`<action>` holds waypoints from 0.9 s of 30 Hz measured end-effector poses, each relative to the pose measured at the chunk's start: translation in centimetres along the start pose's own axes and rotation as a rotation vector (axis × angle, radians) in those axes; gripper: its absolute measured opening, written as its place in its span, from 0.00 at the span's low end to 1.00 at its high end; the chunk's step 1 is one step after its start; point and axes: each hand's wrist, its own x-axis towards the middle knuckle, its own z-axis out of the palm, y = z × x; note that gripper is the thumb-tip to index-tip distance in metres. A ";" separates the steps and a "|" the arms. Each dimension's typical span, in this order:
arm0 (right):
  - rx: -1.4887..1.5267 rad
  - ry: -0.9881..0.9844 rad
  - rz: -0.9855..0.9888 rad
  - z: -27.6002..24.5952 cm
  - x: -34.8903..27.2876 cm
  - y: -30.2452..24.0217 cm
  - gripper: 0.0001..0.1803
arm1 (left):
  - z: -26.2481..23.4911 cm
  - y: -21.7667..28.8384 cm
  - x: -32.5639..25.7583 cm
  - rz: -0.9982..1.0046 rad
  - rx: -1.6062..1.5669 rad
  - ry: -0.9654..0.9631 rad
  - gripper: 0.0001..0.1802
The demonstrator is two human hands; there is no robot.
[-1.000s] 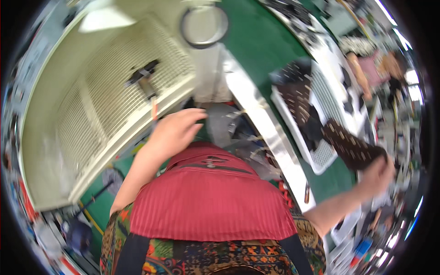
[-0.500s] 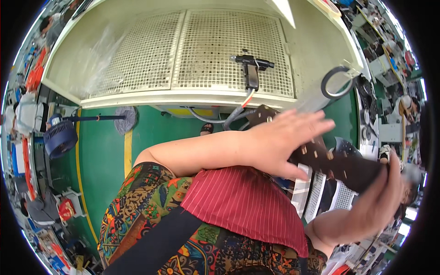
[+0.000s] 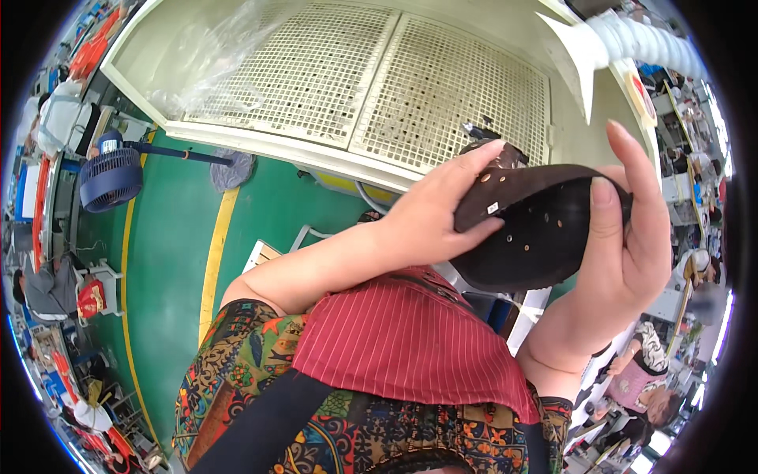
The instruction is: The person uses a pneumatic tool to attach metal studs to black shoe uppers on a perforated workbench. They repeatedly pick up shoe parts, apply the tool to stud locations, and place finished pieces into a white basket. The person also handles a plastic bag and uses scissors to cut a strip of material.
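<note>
Between my hands is a dark brown leather-like piece (image 3: 545, 237), bent into a curve. Its black inner face is turned up, and small metal eyelets and a tiny white label show on it. My left hand (image 3: 438, 201) grips its left side, thumb and fingers at the edge. At the other end my right hand (image 3: 632, 237) pinches the rim, thumb on the inner face and one finger raised. Just beyond the piece, a black air gun (image 3: 474, 130) lies on the mesh, largely covered by the piece and my left fingers.
A cream metal booth (image 3: 292, 142) with perforated mesh panels (image 3: 316, 63) stands in front, clear plastic film (image 3: 213, 79) at its left. A ribbed white hose (image 3: 632, 39) with a flared nozzle hangs at upper right. A blue fan (image 3: 110, 182) stands left on the green floor.
The piece has gone from a long strip to a curve with its inner face up. My left hand now grips its edge. My view has turned, bringing in the hose.
</note>
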 end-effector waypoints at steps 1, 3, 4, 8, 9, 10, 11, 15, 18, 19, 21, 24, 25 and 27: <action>0.011 -0.017 0.019 0.1 0.2 0.4 0.16 | -0.8 -0.5 -0.1 -0.023 -0.005 0.018 0.39; 0.080 0.010 0.074 0.9 0.9 0.7 0.16 | -2.1 -2.1 -0.2 -0.061 -0.043 -0.005 0.31; 0.116 0.024 0.098 1.4 1.4 0.8 0.16 | -2.7 -3.2 -0.5 -0.078 -0.069 -0.036 0.28; 0.199 -0.064 0.160 2.7 3.4 1.7 0.16 | -5.9 -3.4 -0.6 -0.195 -0.269 -0.002 0.23; 0.138 -0.111 0.092 2.9 4.3 2.1 0.16 | -7.2 -3.1 0.0 -0.152 -0.199 0.002 0.25; 0.169 -0.217 0.117 2.9 5.2 2.8 0.17 | -8.1 -3.6 0.5 -0.160 -0.324 0.044 0.26; 0.212 -0.327 0.140 2.9 6.1 3.5 0.18 | -9.5 -3.5 0.8 -0.166 -0.322 0.085 0.25; 0.136 -0.513 0.071 8.7 8.1 8.1 0.20 | -16.5 -4.0 0.1 -0.201 0.139 0.198 0.21; 0.108 -0.545 0.055 15.6 8.2 10.8 0.17 | -20.2 -3.7 2.1 -0.118 0.810 0.238 0.20; 0.119 -0.544 0.032 17.7 8.4 11.8 0.17 | -21.0 -3.8 2.9 -0.163 0.891 0.215 0.20; 0.122 -0.520 -0.042 22.0 9.3 13.6 0.17 | -22.6 -4.3 4.3 -0.265 1.062 0.175 0.20; 0.080 -0.479 -0.003 27.6 11.5 16.5 0.18 | -23.5 -8.1 6.5 -0.323 1.119 0.171 0.19; 0.066 -0.472 0.041 28.8 12.2 17.4 0.19 | -23.6 -9.5 7.3 -0.415 1.122 0.135 0.19; 0.025 -0.458 0.101 30.8 12.9 19.5 0.23 | -23.1 -12.8 8.6 -0.497 1.110 0.059 0.17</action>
